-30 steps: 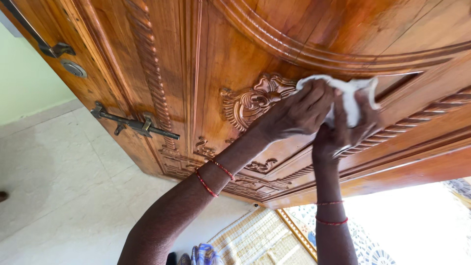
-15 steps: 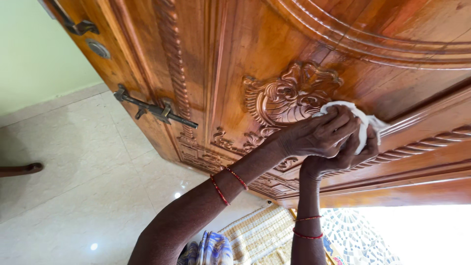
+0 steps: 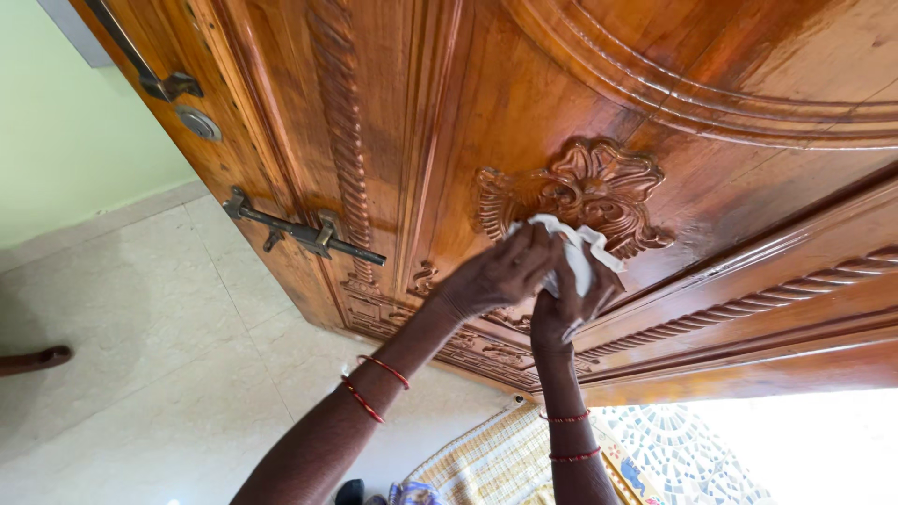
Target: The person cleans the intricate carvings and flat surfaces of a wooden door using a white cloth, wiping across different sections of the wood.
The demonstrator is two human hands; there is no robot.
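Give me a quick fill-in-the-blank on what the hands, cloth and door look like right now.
1. Both hands, the left hand and the right hand, hold a cloth whose colour is ____.
2. The cloth is pressed against a carved ____ door.
3. It sits at the lower left edge of the carved flower-like ornament, to the ____ of the metal slide bolt in the picture.
4. Each wrist wears thin ____ bangles.

Missing words: white; wooden; right; red

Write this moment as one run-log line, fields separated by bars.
left hand on cloth | right hand grips white cloth | cloth against carved flower | wooden door
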